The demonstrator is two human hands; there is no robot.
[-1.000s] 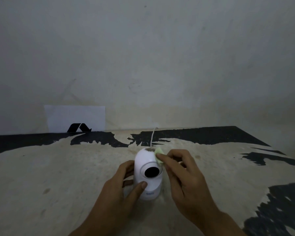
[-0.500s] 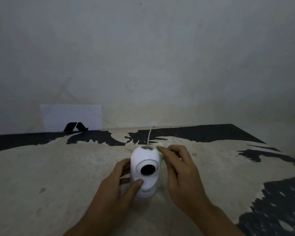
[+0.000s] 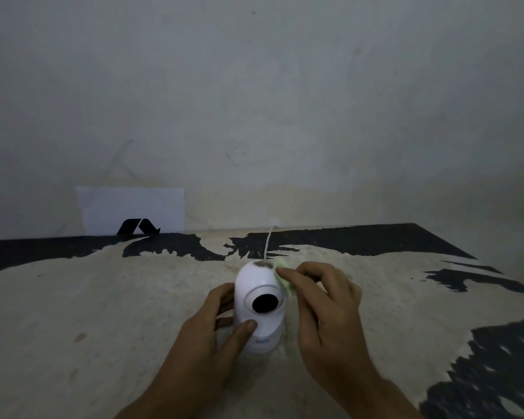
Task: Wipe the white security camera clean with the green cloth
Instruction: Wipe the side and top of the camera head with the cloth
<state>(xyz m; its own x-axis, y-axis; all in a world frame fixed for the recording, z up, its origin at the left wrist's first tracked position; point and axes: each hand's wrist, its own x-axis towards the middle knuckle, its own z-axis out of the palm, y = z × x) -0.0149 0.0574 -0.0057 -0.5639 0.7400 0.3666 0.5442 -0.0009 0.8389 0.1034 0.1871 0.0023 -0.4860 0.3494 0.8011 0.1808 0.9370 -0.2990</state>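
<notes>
The white security camera (image 3: 256, 285) stands upright on the table, its round black lens facing me and a dark smudge on its top. My left hand (image 3: 217, 331) grips its left side and base, thumb across the front. My right hand (image 3: 327, 309) pinches the small green cloth (image 3: 282, 272) and presses it against the camera's upper right side. Most of the cloth is hidden under my fingers. A thin white cable (image 3: 268, 241) runs from behind the camera toward the wall.
The table (image 3: 88, 313) has a worn beige top with black patches along the back and right. A white sheet of paper (image 3: 130, 207) leans against the wall at back left, with a small black object (image 3: 138, 226) in front of it.
My right hand with the cloth slid from the camera's upper right up to its top, then back down to the upper right side. My left hand has kept its hold.
</notes>
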